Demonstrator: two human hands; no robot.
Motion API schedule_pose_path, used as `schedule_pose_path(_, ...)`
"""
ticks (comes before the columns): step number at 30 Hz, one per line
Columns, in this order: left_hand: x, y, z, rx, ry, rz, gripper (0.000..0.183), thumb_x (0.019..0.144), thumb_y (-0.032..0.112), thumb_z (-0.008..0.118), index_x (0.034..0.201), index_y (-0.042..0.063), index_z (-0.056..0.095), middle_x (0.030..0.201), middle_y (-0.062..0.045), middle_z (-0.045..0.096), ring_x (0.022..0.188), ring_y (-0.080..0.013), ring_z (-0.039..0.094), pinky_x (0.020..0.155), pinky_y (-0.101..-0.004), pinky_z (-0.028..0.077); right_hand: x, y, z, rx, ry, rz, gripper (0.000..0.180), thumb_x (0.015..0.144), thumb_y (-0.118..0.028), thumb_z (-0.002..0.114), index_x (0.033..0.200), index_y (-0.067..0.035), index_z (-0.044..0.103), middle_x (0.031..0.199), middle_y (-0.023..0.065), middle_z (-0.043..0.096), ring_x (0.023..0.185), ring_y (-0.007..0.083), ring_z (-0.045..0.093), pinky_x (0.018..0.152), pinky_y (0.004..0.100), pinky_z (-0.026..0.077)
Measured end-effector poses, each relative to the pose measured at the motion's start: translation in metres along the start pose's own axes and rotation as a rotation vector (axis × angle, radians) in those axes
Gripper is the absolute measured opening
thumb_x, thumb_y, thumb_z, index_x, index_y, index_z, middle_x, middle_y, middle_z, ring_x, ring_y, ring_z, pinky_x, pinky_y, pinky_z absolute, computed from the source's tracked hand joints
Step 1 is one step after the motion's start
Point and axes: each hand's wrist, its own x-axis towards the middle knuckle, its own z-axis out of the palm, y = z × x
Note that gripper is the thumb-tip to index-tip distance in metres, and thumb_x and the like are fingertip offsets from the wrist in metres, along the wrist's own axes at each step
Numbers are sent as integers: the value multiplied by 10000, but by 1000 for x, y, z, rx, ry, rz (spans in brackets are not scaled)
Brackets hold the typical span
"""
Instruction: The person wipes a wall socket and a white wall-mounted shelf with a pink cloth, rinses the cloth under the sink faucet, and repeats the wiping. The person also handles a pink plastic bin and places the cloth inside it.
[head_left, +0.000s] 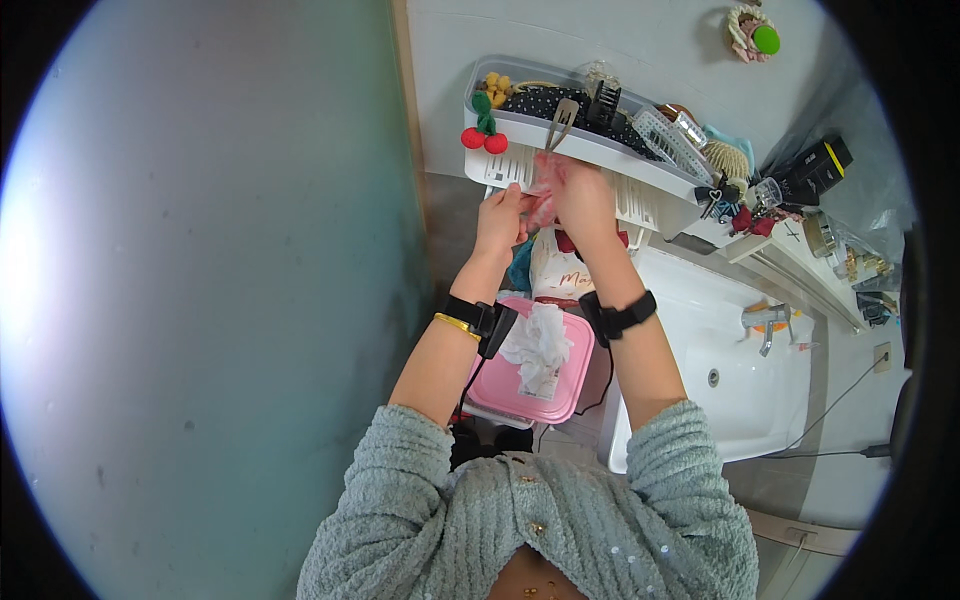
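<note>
A soft pink-and-white fabric piece (547, 191), blurred, is stretched between my two hands. Its left edge is between the fingers of my left hand (500, 221). My right hand (589, 199) grips the other side from above, its fingers mostly hidden behind its back. Both hands are just below the front wall of a long white storage bin (600, 152). A metal hair clip (564, 118) hangs over that wall, above the fabric. Behind the hands is a white slotted shelf (501, 166).
Hair accessories fill the bin, including a black claw clip (604, 103) and a hairbrush (726, 159). Crocheted cherries (484, 139) hang outside. Crumpled white tissue (541, 337) lies on a pink lidded box (495, 386). A white sink (675, 360) stands right; a frosted panel (225, 262) stands left.
</note>
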Motion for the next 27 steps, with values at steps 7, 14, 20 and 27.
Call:
schedule_pose_path(7, -1, 2, -3, 37, -43, -36, 299, 925, 310, 413, 933, 52, 564, 729, 16, 582, 472, -51, 366, 446, -211, 360, -43, -10, 5, -205, -125, -53, 156, 804, -174, 527, 800, -29, 587, 783, 124, 521, 684, 304, 583, 591, 388, 487)
schedule_pose_path(14, -6, 4, -2, 55, -69, 4, 323, 923, 321, 419, 942, 30, 558, 845, -26, 625, 473, -52, 380, 447, -214, 379, 1, 8, -2, 185, -64, 268, 172, 802, -224, 530, 827, -81, 622, 908, 121, 591, 725, 302, 600, 609, 388, 487)
schedule_pose_path(20, -4, 3, -2, 51, -32, 2, 272, 914, 299, 455, 883, 47, 552, 681, 17, 522, 475, -58, 407, 433, -219, 383, 9, 1, 24, -260, -52, 35, 191, 800, -199, 515, 924, -120, 636, 941, 78, 608, 768, 279, 611, 623, 390, 491)
schedule_pose_path(27, 0, 1, -1, 23, -26, -11, 265, 923, 287, 432, 866, 57, 550, 704, 15, 541, 473, -65, 429, 430, -219, 377, -10, -9, 10, -268, -52, -51, 173, 776, -184, 529, 895, -121, 638, 979, 74, 575, 773, 265, 607, 606, 384, 489)
